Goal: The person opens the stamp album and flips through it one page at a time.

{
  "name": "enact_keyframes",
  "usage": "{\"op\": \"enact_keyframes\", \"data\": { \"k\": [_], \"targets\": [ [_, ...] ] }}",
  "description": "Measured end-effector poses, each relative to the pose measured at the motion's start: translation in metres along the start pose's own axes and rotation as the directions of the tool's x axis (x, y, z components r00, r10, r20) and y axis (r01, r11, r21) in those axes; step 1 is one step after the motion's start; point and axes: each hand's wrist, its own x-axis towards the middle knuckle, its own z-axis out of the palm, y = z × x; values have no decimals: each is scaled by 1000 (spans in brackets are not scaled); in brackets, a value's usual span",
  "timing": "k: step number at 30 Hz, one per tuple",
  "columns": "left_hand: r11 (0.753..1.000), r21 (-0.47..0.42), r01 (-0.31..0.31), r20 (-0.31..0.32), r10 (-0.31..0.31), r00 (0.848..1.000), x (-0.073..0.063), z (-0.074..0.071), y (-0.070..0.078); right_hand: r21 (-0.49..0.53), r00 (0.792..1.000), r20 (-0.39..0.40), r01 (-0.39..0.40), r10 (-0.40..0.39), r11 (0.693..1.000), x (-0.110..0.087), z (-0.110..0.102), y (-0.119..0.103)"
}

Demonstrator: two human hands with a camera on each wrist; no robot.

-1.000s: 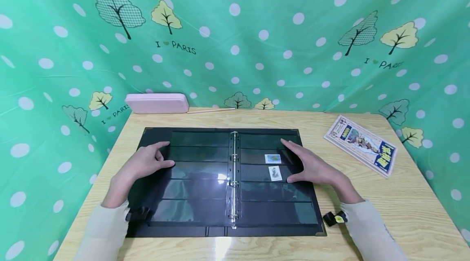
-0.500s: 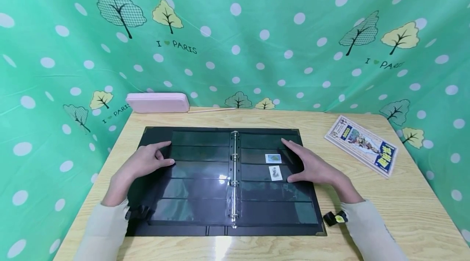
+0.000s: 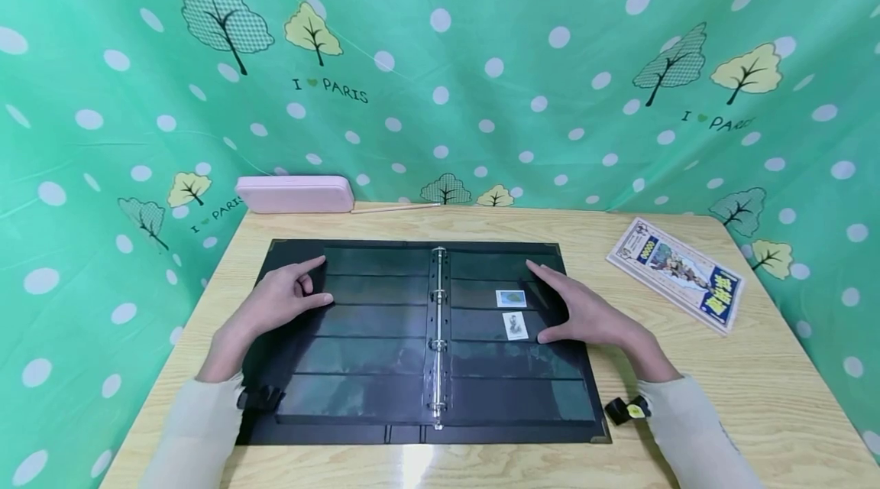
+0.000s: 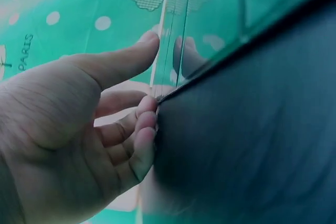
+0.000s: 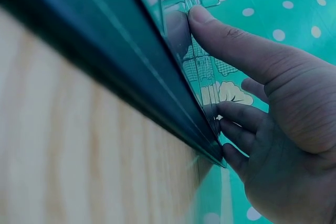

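- My left hand (image 3: 278,302) has slid a little up and inward across the left page of the open stamp album (image 3: 421,340) since 1 second ago; its forefinger now points further toward the top strip, thumb spread, fingers loosely apart and gripping nothing.
- In the left wrist view, my curled fingertips (image 4: 140,129) meet the edge of a clear sleeve, so I judge I am feeling for the page edge; no page has lifted yet.
- My right hand (image 3: 584,312) has not moved: fingers straight and spread on the right page, just beside the 2 stamps (image 3: 512,312).
- The album lies flat and open on the wooden table (image 3: 756,390), unmoved.
- The pink case (image 3: 294,193) and booklet (image 3: 677,272) are where they were.
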Motion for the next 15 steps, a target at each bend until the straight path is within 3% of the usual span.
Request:
{"op": "enact_keyframes", "data": {
  "k": [4, 7, 11, 15],
  "targets": [
    [1000, 28, -11, 6, 11, 1000, 1, 2, -6, 17, 1000, -20, 15, -15, 1000, 2, 0, 2],
    [999, 47, -16, 2, 16, 1000, 2, 4, -9, 25, 996, -84, 16, -14, 1000, 3, 0, 5],
    [998, 59, -30, -8, 30, 1000, 2, 5, -10, 48, 984, -180, -8, 16, 999, 3, 2, 13],
    [998, 61, -26, -19, 27, 999, 3, 5, -9, 61, 978, -206, -34, 46, 998, 4, 3, 20]
  ]
}}
